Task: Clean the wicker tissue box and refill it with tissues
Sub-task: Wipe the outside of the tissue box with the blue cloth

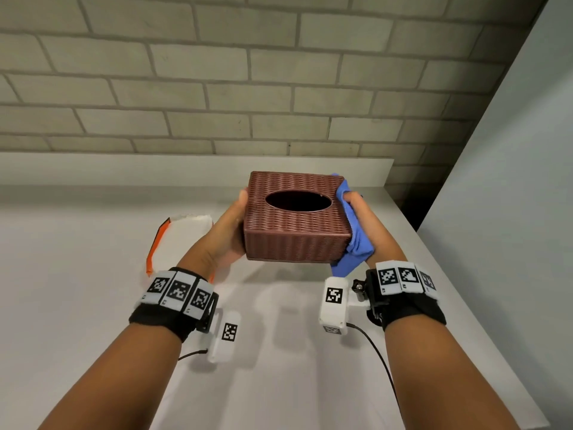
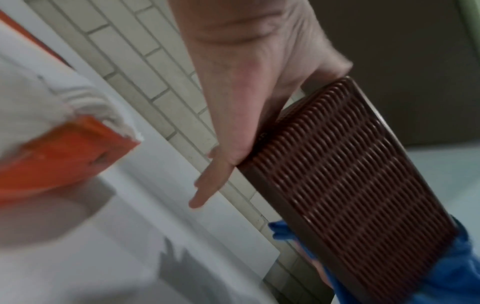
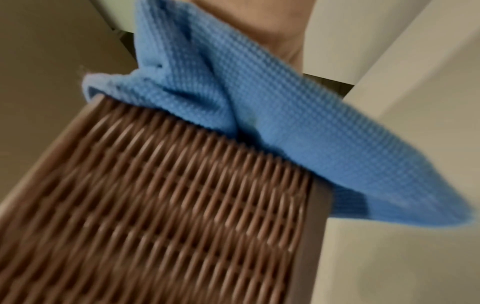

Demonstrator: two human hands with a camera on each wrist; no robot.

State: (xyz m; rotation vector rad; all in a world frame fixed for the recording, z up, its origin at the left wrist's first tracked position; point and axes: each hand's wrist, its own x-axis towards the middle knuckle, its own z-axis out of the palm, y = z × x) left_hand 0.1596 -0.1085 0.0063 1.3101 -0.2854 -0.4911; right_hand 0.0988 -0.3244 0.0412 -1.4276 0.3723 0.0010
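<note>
The brown wicker tissue box (image 1: 294, 225) is lifted off the counter, its dark oval opening facing up and showing nothing inside. My left hand (image 1: 229, 225) grips its left side, thumb at the top edge; in the left wrist view the palm (image 2: 246, 82) lies against the weave (image 2: 337, 174) and one finger sticks out straight. My right hand (image 1: 362, 212) holds a blue cloth (image 1: 356, 240) against the box's right side. The right wrist view shows the cloth (image 3: 259, 102) bunched over the box's edge (image 3: 168, 205). A white tissue pack with orange trim (image 1: 183, 234) lies left, partly behind my left arm.
The grey counter (image 1: 93, 305) ends in a low upstand below a brick wall (image 1: 217, 88). Its right edge runs diagonally beside a pale panel (image 1: 511, 181). The tissue pack (image 2: 52, 133) shows close and blurred in the left wrist view.
</note>
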